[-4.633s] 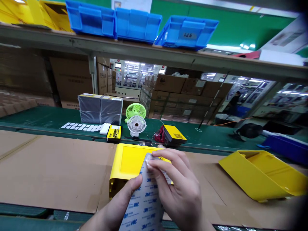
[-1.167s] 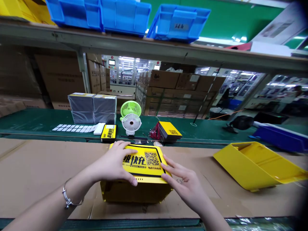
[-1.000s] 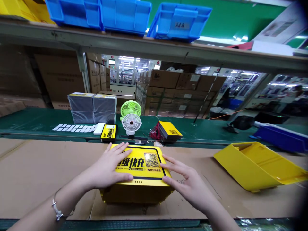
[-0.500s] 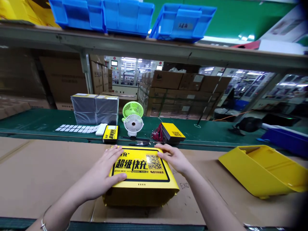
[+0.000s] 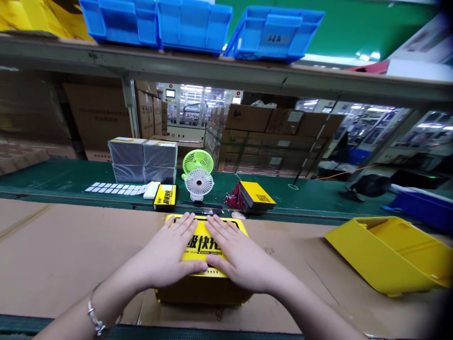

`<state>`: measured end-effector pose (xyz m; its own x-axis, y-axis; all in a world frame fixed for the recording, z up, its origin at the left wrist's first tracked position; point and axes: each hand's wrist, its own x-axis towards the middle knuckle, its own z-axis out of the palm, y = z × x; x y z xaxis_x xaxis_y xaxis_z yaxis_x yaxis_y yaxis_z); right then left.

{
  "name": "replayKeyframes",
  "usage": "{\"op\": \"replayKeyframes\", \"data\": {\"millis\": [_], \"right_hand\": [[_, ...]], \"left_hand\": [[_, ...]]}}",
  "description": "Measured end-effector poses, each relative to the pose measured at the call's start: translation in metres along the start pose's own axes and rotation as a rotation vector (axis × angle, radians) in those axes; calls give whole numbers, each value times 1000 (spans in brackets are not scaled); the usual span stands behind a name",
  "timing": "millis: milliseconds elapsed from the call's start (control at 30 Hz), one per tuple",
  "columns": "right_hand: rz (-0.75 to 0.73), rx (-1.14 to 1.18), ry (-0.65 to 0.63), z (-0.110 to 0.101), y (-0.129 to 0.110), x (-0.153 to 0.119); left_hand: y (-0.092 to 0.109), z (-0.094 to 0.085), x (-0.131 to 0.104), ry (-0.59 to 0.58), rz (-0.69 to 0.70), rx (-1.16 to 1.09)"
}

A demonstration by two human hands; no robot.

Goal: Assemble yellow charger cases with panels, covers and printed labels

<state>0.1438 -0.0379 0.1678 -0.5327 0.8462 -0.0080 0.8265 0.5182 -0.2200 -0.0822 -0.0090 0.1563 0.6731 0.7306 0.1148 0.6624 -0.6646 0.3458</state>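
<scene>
While both palms lie flat on top of the yellow box (image 5: 202, 288), the left hand (image 5: 169, 257) covers the left half of its printed label (image 5: 202, 243) and the right hand (image 5: 238, 259) covers the right half. The fingers of both hands are stretched out straight and slightly spread, pressing down on the label rather than closing around anything; the thumbs point inward and nearly meet near the box's front edge. A silver bracelet (image 5: 95, 317) circles the left wrist.

The box sits on a sheet of cardboard (image 5: 71, 255) that covers the near part of the bench, about midway along its front edge. Towards the right edge of the cardboard, well apart from the box, lies a yellow plastic shell (image 5: 389, 255), tilted with its hollow side up.

Behind the cardboard runs the green strip of the bench (image 5: 318, 196). On it, just beyond the box, stand a white fan (image 5: 199, 184) and a green fan (image 5: 198, 161) behind it. Left of the fans lie a small yellow card (image 5: 165, 196), a sheet of white stickers (image 5: 115, 188) and wrapped grey stacks (image 5: 143, 160). Right of the fans rests a pile of yellow labels (image 5: 255, 195).

Blue bins (image 5: 198, 23) line the shelf above the bench.
</scene>
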Motion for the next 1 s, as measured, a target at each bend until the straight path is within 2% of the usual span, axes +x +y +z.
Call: {"op": "replayKeyframes", "data": {"millis": [133,233,300,367,467,567,733,800,867,933,1000], "right_hand": [[208,-24,58,-3,24,-19],[321,-60,92,3,19,-16],[274,-75,82,7,6,-6],[132,-69,48,8,-7,5],[3,-39,14,5,-13,12],[50,-4,44,1,-2,1],[211,168,125,2,29,-37],[236,337,147,7,40,-53],[222,549,177,18,48,-65],[188,744,208,38,52,-75],[205,867,195,67,53,-79]], "left_hand": [[-17,-7,-21,-1,-99,-42],[-10,-5,-19,16,-140,-8],[2,-1,-9,20,-138,42],[14,2,3,-2,-99,75],[18,2,12,-38,-39,67],[5,-2,3,-29,-61,10],[-21,-5,-30,10,-174,-241],[-25,2,-42,57,-203,-405],[-26,17,-53,120,-239,-600],[-28,40,-63,181,-273,-803],[-32,66,-74,202,-281,-977]]}}
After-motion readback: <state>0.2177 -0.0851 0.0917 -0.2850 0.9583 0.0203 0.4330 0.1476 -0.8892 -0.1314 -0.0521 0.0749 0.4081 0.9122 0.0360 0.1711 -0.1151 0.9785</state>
